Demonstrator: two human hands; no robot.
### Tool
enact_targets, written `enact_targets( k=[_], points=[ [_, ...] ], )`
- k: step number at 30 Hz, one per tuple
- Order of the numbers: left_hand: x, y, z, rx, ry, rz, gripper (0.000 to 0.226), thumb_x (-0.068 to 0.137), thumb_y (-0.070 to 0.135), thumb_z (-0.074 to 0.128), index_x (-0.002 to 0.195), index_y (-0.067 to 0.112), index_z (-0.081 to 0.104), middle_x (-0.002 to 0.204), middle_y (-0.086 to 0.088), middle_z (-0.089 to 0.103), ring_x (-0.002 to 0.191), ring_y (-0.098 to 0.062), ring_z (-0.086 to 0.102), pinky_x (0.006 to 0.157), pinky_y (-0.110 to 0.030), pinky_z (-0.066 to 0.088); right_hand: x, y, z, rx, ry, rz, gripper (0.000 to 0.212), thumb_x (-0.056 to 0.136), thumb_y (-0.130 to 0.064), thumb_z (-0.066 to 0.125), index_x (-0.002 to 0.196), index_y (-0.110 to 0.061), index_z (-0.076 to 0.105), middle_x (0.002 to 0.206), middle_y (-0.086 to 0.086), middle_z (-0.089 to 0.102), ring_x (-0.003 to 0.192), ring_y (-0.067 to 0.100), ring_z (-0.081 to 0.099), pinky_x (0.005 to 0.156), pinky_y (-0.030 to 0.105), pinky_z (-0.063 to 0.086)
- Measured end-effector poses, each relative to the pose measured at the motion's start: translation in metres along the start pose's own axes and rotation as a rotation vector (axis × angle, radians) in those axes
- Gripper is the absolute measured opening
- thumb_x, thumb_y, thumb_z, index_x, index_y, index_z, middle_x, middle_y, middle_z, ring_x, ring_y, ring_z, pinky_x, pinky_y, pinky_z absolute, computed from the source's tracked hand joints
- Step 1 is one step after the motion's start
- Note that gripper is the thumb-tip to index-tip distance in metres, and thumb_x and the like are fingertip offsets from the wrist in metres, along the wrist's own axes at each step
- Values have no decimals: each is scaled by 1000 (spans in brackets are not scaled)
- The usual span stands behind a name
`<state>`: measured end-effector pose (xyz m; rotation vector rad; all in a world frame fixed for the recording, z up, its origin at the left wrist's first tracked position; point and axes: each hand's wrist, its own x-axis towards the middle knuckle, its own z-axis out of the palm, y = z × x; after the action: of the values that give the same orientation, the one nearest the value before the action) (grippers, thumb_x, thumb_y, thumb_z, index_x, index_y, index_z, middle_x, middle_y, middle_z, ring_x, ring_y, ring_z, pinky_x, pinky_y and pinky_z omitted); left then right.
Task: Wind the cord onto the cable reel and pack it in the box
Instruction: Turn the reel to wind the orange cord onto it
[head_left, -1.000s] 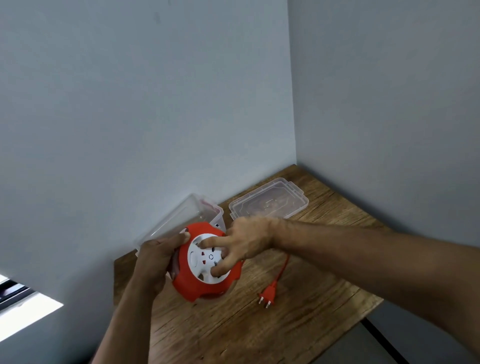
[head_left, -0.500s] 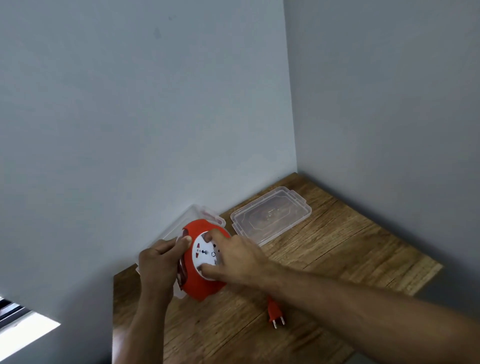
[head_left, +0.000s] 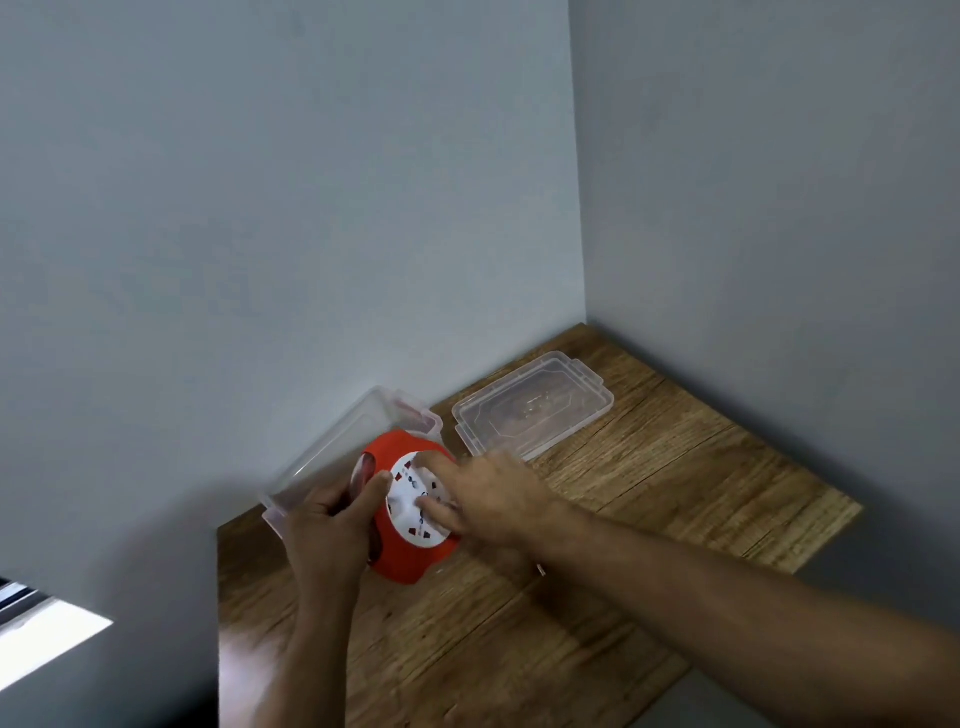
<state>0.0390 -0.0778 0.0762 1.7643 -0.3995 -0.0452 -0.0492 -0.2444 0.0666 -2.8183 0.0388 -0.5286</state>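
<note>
A red cable reel (head_left: 402, 558) with a white socket face is held upright just above the wooden table (head_left: 649, 499). My left hand (head_left: 327, 525) grips its left rim, thumb on the front. My right hand (head_left: 483, 499) lies across the white face, fingers hooked into it. Behind the reel, against the wall, stands the clear plastic box (head_left: 337, 441) with red latches. The cord and its plug are hidden behind my right forearm.
The clear lid (head_left: 530, 415) lies flat on the table at the back right, near the corner of the two grey walls. The table's left edge and front right edge drop off. A bright window sill shows at the lower left.
My right hand has turned on the reel's face, and the red plug, seen on the table before, has slid toward the reel and out of sight. The view has shifted slightly.
</note>
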Motion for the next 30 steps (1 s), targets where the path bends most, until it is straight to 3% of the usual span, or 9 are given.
enact_targets(
  k=[4,8,11,15,17,21,24,27,30],
  points=[
    [6,-4,-6,-30,22,-145,6,84,35,80,82,39,75,69,22,77,66,-7,76,53,-19,55,-2,20,-9,-310,-330,-478,61,97,-43,56,149,-38,24,143,18,41,83,35,65,58,41,56],
    [15,-4,-12,44,-29,-182,5,85,36,79,81,34,76,67,17,78,66,-13,76,54,-25,54,1,24,-9,-367,-368,-535,67,95,-44,59,150,-45,20,150,21,32,80,32,64,50,33,47],
    [18,-2,-13,72,-40,-165,7,86,37,78,79,35,75,66,17,78,62,-13,76,55,-25,55,5,21,-3,-297,-387,-497,61,99,-48,50,148,-46,13,153,24,31,90,38,67,58,41,59],
    [18,-1,-11,42,-48,-152,6,88,35,75,84,30,76,66,20,77,61,-5,76,45,-14,53,10,20,0,-249,-236,-466,57,103,-50,37,152,-38,12,137,18,53,86,31,68,53,30,50],
    [17,0,-7,26,-55,-153,6,88,34,76,84,30,75,64,20,76,59,-3,75,42,-12,51,15,22,2,-307,-205,-469,61,101,-53,39,153,-36,12,132,16,58,78,27,66,50,27,42],
    [14,4,2,21,-61,-115,6,85,33,79,84,31,73,59,25,73,57,0,73,40,-10,49,22,21,4,-376,-173,-460,66,92,-56,57,147,-32,29,110,12,71,67,24,66,50,29,49],
    [15,6,4,27,-29,-45,13,84,33,80,95,28,77,61,23,74,61,0,74,43,-10,51,18,16,10,-204,-66,-324,70,87,-59,61,145,-30,33,109,9,73,76,25,70,57,28,48],
    [14,8,7,36,8,22,12,86,30,79,97,27,78,63,28,72,65,10,71,46,-5,48,10,6,15,160,0,29,76,82,-64,61,145,-32,33,125,8,67,98,28,70,77,38,58],
    [9,9,11,40,13,82,14,86,25,79,100,29,75,66,42,67,68,16,68,49,-2,47,3,-15,23,593,79,391,77,78,-58,71,144,-36,38,135,1,61,114,25,63,85,35,57]
  ],
)
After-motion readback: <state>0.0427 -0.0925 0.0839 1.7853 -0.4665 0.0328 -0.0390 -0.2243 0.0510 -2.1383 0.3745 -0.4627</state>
